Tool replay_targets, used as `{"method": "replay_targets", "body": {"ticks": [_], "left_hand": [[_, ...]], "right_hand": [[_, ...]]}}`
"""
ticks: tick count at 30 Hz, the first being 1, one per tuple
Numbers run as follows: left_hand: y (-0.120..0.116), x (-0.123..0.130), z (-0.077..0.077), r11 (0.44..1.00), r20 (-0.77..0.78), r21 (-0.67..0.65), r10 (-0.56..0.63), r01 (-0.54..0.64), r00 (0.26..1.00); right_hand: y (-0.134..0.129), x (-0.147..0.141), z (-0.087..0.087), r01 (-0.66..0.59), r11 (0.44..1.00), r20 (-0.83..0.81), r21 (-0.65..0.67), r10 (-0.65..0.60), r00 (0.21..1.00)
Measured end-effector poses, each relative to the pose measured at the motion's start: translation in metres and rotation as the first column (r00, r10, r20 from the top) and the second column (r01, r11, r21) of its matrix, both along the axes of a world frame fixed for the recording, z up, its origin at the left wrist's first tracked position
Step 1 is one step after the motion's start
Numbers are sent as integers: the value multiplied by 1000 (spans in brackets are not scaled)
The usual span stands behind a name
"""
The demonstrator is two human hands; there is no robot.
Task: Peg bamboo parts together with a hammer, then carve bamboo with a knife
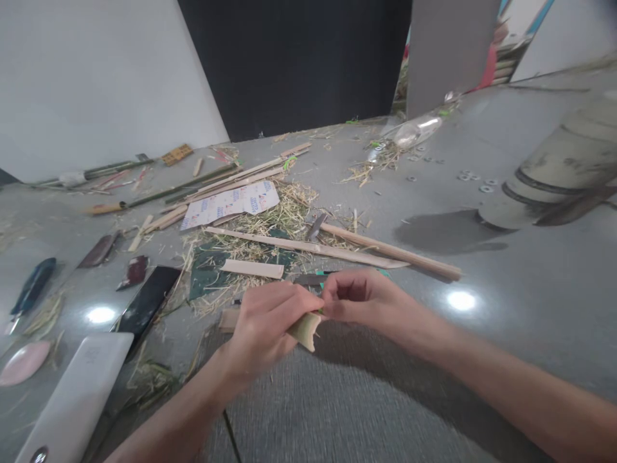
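Gripping a short bamboo piece (pixel 304 331) above a gray table (pixel 299 411), the left hand (pixel 274 315) is curling its fingers around it; the right hand (pixel 361 296) is bending its fingertips near its edge, their hold unclear. Beyond, a hammer (pixel 429 263) is lying.

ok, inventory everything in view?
Curved bamboo: 1, pale green, centre
Wooden strips: several, pale, centre
Flat mat: 1, dark green, centre
Printed paper: 1, white, centre
Wooden-handled tool: 1, tan, centre
Fine shavings: uncountable, yellowish, centre
Glossy slab: 1, black, left
Rounded slab: 1, white, lower left
Oval object: 1, pink, left
Handled tool: 1, dark blue, left
Plastic bottle: 1, clear, upper right
Small rings: several, pale, right
Banded cylinder: 1, beige, right
Tall panel: 1, black, back
Left hand: 1, around curved bamboo
Right hand: 1, beside left
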State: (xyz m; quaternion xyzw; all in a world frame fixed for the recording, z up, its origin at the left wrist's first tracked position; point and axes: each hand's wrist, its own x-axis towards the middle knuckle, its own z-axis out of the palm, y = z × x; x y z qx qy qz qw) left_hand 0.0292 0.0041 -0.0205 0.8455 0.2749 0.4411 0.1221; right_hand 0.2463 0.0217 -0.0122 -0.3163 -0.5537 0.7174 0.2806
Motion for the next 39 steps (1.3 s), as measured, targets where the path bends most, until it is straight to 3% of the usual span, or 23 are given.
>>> {"method": "replay_targets", "body": {"ticks": [6, 14, 28, 39], "left_hand": [[-1, 0, 3, 1000, -39, 17, 0, 1, 999], [-1, 0, 5, 995, -40, 95, -5, 9, 999], [-3, 3, 8, 968, 27, 243, 63, -68, 998], [-5, 1, 10, 952, -27, 301, 67, -56, 997]], "right_hand": [[2, 1, -4, -24, 997, 10, -68, 25, 1000], [0, 1, -2, -21, 999, -20, -48, 20, 1000], [-11, -9, -10, 47, 986, -280, -158, -90, 956], [-9, -9, -4, 51, 979, -244, -199, -100, 965]]}}
